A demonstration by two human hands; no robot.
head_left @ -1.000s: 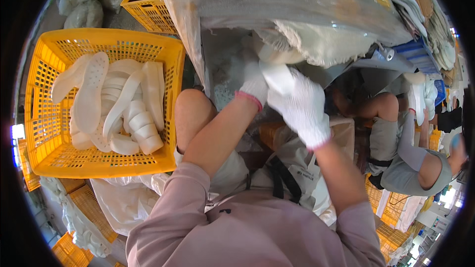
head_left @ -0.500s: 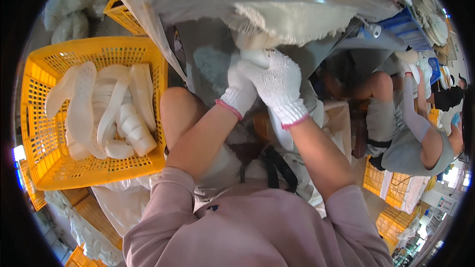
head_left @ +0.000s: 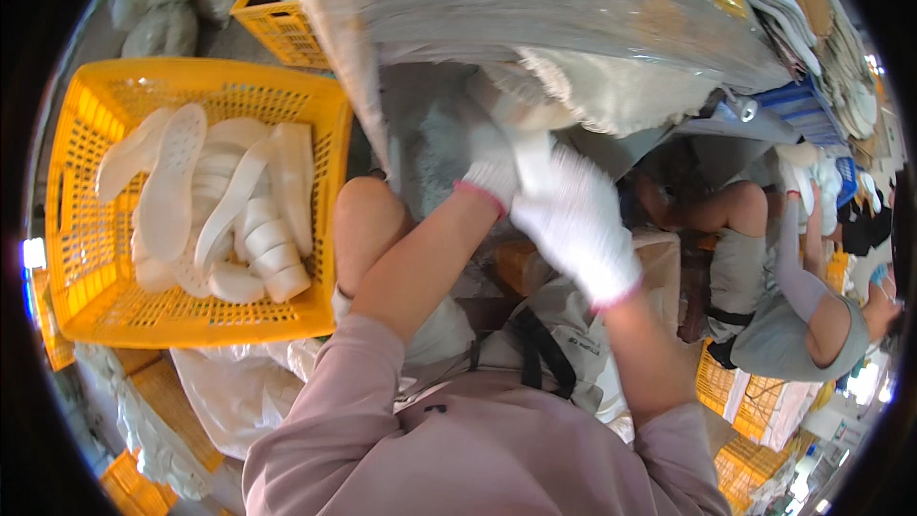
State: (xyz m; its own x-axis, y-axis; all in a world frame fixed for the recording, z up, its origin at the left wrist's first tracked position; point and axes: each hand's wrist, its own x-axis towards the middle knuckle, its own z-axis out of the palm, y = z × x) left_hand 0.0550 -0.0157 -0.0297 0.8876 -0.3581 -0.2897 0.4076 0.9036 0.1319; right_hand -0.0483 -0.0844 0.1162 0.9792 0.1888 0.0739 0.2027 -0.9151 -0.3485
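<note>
Head view, looking down over a seated person in a pink top: both hands wear white knit gloves and meet in front of the chest, just under the hanging edge of a big clear plastic sheet (head_left: 535, 10) that covers a pile of pale material. The left hand (head_left: 492, 167) and the right hand (head_left: 573, 225) are pressed close together around a white shoe insole (head_left: 530, 158) that stands nearly upright between them. The fingers of both hands are curled shut on it, the right hand lower on the piece, the left hand behind its upper part; how the fingertips lie I cannot tell, since the gloves and the insole are the same white.

To the person's left sits a yellow plastic crate (head_left: 86, 315), its near rim just beside the bare knee (head_left: 368, 220). White insoles (head_left: 172, 182) lie heaped inside it, filling the middle and leaving the mesh floor bare along the near wall. A second yellow crate (head_left: 277, 24) shows behind it. On the right, close by, another person (head_left: 793, 325) in grey sits bent over more yellow crates, so there is little open room on that side.
</note>
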